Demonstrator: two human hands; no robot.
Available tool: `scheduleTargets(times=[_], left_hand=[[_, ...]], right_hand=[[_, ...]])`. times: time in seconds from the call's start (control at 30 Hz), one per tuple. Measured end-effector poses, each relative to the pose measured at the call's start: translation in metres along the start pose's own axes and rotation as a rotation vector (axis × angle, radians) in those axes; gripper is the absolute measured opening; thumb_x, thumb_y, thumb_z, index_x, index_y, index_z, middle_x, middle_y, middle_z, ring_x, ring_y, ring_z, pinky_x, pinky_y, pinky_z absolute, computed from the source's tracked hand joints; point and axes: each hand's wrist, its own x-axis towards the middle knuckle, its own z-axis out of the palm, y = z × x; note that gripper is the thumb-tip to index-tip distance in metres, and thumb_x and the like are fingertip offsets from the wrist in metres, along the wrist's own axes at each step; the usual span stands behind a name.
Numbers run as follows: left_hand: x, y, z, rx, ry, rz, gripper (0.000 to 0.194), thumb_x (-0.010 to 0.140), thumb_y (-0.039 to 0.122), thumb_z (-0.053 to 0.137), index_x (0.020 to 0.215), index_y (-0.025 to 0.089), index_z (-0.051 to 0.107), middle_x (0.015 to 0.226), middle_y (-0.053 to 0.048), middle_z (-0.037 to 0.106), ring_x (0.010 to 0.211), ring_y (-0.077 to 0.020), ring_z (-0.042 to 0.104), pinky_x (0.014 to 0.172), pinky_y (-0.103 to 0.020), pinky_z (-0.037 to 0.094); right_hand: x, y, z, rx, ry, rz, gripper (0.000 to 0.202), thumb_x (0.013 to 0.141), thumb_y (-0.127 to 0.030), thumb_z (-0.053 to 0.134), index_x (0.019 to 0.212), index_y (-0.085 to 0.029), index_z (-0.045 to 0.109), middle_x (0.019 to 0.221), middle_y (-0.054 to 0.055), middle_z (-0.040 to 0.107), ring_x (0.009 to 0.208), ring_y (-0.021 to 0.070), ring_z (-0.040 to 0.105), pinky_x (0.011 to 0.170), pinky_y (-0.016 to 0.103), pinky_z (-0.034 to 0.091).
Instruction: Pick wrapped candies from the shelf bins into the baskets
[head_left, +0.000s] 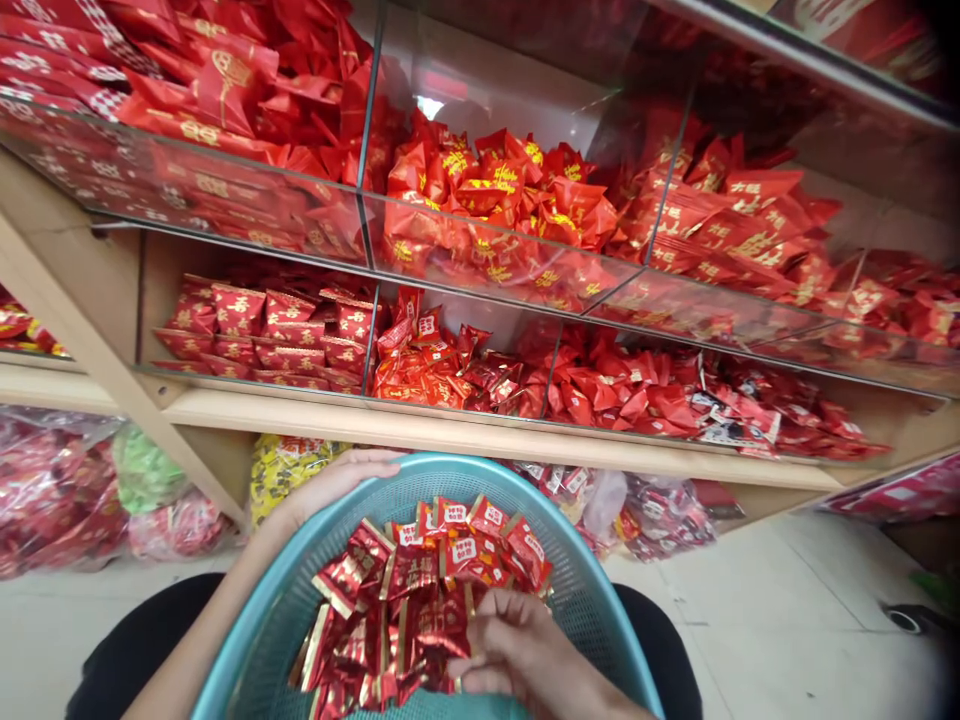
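A teal plastic basket (600, 570) sits between my knees, holding several small red-and-gold wrapped candy packets (409, 575). My left hand (341, 485) grips the basket's far left rim, its fingers laid along the edge. Inside the basket, my right hand (521, 650) is over the right side of the pile. Its fingers are curled at the gold edge of a dark red packet (442, 620), partly hidden by the fingers. Brighter red packets with white labels (457, 515) lie toward the basket's far side.
Ahead are wooden shelves (480, 435) with clear-fronted compartments full of red packets (495, 190). Below the bottom board lie a yellow bag (292, 470) and plastic bags of red packets (60, 500). Pale floor tiles (780, 610) extend on the right.
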Motion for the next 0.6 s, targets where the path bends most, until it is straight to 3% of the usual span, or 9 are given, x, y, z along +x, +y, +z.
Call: scheduleTargets(times=[0.3, 0.47, 0.6], left_hand=[[0.001, -0.003, -0.003, -0.065, -0.013, -0.029, 0.044, 0.068, 0.035, 0.066, 0.110, 0.023, 0.062, 0.105, -0.003, 0.067, 0.095, -0.0214, 0.062, 0.091, -0.032, 0.042], [0.001, 0.001, 0.000, -0.136, 0.038, -0.115, 0.049, 0.063, 0.037, 0.069, 0.108, 0.018, 0.064, 0.099, -0.005, 0.069, 0.090, -0.0226, 0.063, 0.088, -0.034, 0.045], [0.000, 0.001, 0.000, -0.098, 0.020, -0.073, 0.048, 0.065, 0.037, 0.068, 0.108, 0.017, 0.064, 0.101, -0.006, 0.069, 0.091, -0.0226, 0.063, 0.088, -0.033, 0.044]], right_hand=[[0.016, 0.027, 0.000, 0.083, 0.010, 0.109, 0.039, 0.048, -0.035, 0.077, 0.065, -0.017, 0.046, 0.058, -0.002, 0.062, 0.073, 0.0189, 0.068, 0.059, 0.020, 0.050], [0.024, 0.042, -0.003, 0.089, -0.021, 0.064, 0.044, 0.049, -0.038, 0.081, 0.068, -0.016, 0.048, 0.070, 0.002, 0.068, 0.079, 0.0189, 0.068, 0.068, 0.023, 0.050], [0.028, 0.047, -0.006, 0.054, -0.034, 0.053, 0.047, 0.048, -0.042, 0.082, 0.071, -0.015, 0.051, 0.071, 0.003, 0.069, 0.075, 0.0178, 0.068, 0.069, 0.025, 0.050]])
